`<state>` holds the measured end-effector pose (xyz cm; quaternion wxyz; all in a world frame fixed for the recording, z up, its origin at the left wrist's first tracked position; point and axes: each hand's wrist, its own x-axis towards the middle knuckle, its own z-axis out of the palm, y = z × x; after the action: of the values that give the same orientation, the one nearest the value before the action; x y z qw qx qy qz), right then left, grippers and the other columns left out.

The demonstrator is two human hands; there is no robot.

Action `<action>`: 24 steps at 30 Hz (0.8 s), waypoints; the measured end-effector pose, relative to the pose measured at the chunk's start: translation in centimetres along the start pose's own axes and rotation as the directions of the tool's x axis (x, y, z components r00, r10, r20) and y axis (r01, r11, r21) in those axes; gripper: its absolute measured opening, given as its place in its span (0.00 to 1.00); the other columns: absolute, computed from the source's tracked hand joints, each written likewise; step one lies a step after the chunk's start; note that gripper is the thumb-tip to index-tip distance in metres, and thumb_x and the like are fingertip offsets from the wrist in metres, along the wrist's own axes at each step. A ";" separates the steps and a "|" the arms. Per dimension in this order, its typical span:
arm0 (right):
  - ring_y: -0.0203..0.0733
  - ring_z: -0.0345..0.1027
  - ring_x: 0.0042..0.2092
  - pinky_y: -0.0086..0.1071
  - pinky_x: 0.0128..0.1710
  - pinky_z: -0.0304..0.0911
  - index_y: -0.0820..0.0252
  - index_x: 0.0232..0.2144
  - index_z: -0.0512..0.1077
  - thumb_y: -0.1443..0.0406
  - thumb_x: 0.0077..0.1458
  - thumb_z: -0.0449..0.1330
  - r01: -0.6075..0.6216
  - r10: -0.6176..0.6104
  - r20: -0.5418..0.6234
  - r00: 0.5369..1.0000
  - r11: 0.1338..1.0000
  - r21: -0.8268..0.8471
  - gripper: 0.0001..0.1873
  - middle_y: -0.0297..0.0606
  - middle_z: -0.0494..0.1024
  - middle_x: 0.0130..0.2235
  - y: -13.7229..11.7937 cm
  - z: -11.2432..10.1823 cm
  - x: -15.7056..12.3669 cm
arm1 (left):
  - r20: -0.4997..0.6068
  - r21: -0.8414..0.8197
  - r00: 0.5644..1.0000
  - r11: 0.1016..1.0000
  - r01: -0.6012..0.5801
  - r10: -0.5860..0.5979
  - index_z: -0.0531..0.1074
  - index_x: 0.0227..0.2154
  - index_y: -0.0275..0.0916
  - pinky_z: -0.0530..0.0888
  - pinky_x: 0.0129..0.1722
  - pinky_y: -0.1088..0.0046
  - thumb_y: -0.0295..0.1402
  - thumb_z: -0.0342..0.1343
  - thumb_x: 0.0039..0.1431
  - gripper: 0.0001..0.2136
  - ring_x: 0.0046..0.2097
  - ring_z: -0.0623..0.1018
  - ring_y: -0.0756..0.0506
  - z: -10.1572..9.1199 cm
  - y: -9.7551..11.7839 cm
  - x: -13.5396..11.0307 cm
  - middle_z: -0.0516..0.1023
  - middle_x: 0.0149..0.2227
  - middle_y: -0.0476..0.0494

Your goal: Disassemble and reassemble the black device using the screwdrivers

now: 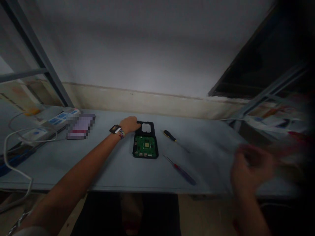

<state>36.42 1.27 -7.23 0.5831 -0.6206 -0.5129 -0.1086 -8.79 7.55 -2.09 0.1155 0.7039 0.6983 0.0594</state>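
Observation:
A black plastic case (157, 152) lies on the table in front of me, with a green circuit board (147, 146) facing up inside it. Touching its far end is a black cover (148, 134) with a pale rectangle in the middle. My left hand (130, 125) has its fingers curled at the left edge of this cover, the thumb against it. Far to the right, my right hand (253, 168) is smeared by motion over the table's right side. Its fingers cannot be made out, nor whether it holds anything.
Right of the case lie a black-and-yellow screwdriver (169, 135) and a red-and-blue screwdriver (184, 174). To the left are a blurred-out phone-like rectangle (80, 127), a white power strip (52, 124) and a white cable (18, 168). Metal posts (36, 46) rise at both sides.

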 end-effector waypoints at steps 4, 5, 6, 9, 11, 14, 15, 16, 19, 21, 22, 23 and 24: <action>0.46 0.79 0.32 0.40 0.34 0.74 0.56 0.44 0.77 0.56 0.63 0.63 -0.124 -0.090 0.674 0.733 0.957 0.263 0.13 0.43 0.84 0.36 -8.3 5.3 -3.4 | 0.020 0.012 0.998 0.998 0.065 -0.065 0.83 0.49 0.30 0.79 0.47 0.65 0.38 0.56 0.65 0.19 0.53 0.85 0.31 0.3 0.4 1.0 0.85 0.50 0.19; 0.44 0.78 0.31 0.38 0.34 0.73 0.57 0.44 0.78 0.57 0.64 0.60 -0.064 -0.148 0.729 0.669 0.965 0.255 0.12 0.41 0.84 0.35 -10.1 6.8 -3.6 | 0.023 0.015 0.997 0.997 0.076 -0.076 0.83 0.50 0.30 0.79 0.47 0.65 0.38 0.56 0.64 0.20 0.54 0.85 0.31 0.3 0.4 1.1 0.85 0.50 0.19; 0.44 0.78 0.33 0.37 0.35 0.73 0.57 0.43 0.78 0.60 0.66 0.57 0.057 -0.213 0.769 0.603 0.973 0.224 0.11 0.41 0.84 0.35 -11.8 8.4 -3.5 | 0.025 0.018 0.996 0.996 0.083 -0.084 0.83 0.50 0.29 0.79 0.47 0.65 0.37 0.57 0.63 0.20 0.54 0.85 0.31 0.3 0.5 1.1 0.85 0.50 0.19; 0.46 0.80 0.43 0.38 0.47 0.73 0.58 0.41 0.80 0.66 0.63 0.57 0.295 -0.288 0.805 0.518 0.944 0.147 0.11 0.43 0.86 0.42 -15.4 12.7 -2.8 | 0.036 0.021 0.996 0.996 0.082 -0.083 0.83 0.51 0.29 0.80 0.49 0.64 0.37 0.57 0.62 0.20 0.54 0.85 0.31 0.3 0.6 1.4 0.84 0.51 0.18; 0.53 0.78 0.51 0.44 0.54 0.70 0.59 0.40 0.82 0.66 0.63 0.57 0.369 -0.295 0.808 0.510 0.923 0.104 0.12 0.49 0.85 0.46 -16.7 15.0 -2.3 | 0.041 0.020 0.996 0.997 0.076 -0.077 0.83 0.51 0.28 0.80 0.50 0.63 0.36 0.57 0.63 0.21 0.55 0.85 0.30 0.3 0.6 1.6 0.84 0.52 0.17; 0.60 0.76 0.54 0.47 0.54 0.69 0.61 0.35 0.83 0.64 0.64 0.58 0.440 -0.276 0.839 0.469 0.897 0.049 0.13 0.55 0.85 0.44 -17.4 17.7 -2.3 | 0.038 0.017 0.995 0.996 0.086 -0.087 0.83 0.51 0.29 0.80 0.51 0.61 0.35 0.57 0.62 0.20 0.56 0.84 0.29 0.3 0.6 1.9 0.83 0.53 0.17; 0.61 0.76 0.54 0.47 0.54 0.69 0.61 0.34 0.83 0.63 0.64 0.59 0.451 -0.268 0.850 0.454 0.892 0.041 0.13 0.56 0.85 0.43 -17.5 18.4 -2.5 | 0.037 0.015 0.995 0.995 0.094 -0.094 0.83 0.51 0.29 0.80 0.52 0.61 0.35 0.57 0.62 0.20 0.56 0.84 0.29 0.4 0.6 2.0 0.83 0.54 0.18; 0.61 0.76 0.54 0.46 0.53 0.69 0.61 0.34 0.84 0.63 0.64 0.60 0.453 -0.254 0.858 0.446 0.891 0.028 0.13 0.57 0.85 0.43 -17.5 19.0 -2.7 | 0.036 0.011 0.994 0.995 0.101 -0.101 0.83 0.51 0.29 0.80 0.51 0.62 0.35 0.57 0.62 0.20 0.56 0.84 0.30 0.4 0.6 2.1 0.83 0.54 0.18; 0.59 0.79 0.50 0.44 0.50 0.70 0.62 0.36 0.85 0.62 0.65 0.59 0.421 -0.205 0.870 0.449 0.907 -0.004 0.15 0.57 0.86 0.42 -17.3 20.2 -3.4 | 0.024 -0.011 0.994 0.994 0.107 -0.107 0.82 0.52 0.31 0.79 0.51 0.63 0.37 0.58 0.63 0.20 0.57 0.84 0.30 0.7 0.5 2.2 0.83 0.54 0.20; 0.57 0.81 0.49 0.43 0.50 0.71 0.62 0.36 0.85 0.61 0.65 0.60 0.376 -0.170 0.870 0.463 0.927 -0.019 0.15 0.56 0.87 0.42 -17.1 20.5 -3.7 | 0.008 -0.036 0.995 0.994 0.103 -0.103 0.82 0.51 0.31 0.79 0.51 0.63 0.38 0.57 0.63 0.20 0.57 0.84 0.31 1.0 0.3 2.3 0.84 0.54 0.21; 0.56 0.81 0.48 0.42 0.49 0.71 0.62 0.36 0.85 0.61 0.64 0.60 0.347 -0.153 0.869 0.471 0.938 -0.022 0.14 0.55 0.87 0.42 -17.0 20.6 -3.7 | 0.000 -0.051 0.995 0.994 0.100 -0.101 0.82 0.51 0.31 0.79 0.51 0.63 0.38 0.57 0.64 0.19 0.56 0.84 0.31 1.2 0.2 2.4 0.84 0.53 0.21; 0.56 0.81 0.48 0.41 0.49 0.71 0.62 0.36 0.85 0.61 0.63 0.61 0.314 -0.137 0.868 0.478 0.949 -0.022 0.13 0.54 0.87 0.42 -16.8 20.6 -3.7 | -0.010 -0.068 0.995 0.993 0.097 -0.098 0.82 0.50 0.30 0.79 0.50 0.63 0.38 0.56 0.65 0.19 0.56 0.84 0.31 1.3 0.1 2.4 0.84 0.53 0.20; 0.55 0.82 0.48 0.41 0.49 0.71 0.62 0.37 0.85 0.62 0.62 0.62 0.277 -0.123 0.866 0.484 0.961 -0.019 0.12 0.54 0.88 0.42 -16.7 20.7 -3.6 | -0.020 -0.088 0.995 0.992 0.091 -0.093 0.82 0.49 0.29 0.79 0.50 0.63 0.38 0.56 0.66 0.18 0.55 0.85 0.31 1.4 0.1 2.5 0.84 0.51 0.20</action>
<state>12.48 13.27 -5.82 0.1856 -0.5719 -0.7920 0.1058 -8.35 9.91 -3.62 0.1403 0.6645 0.7281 0.0931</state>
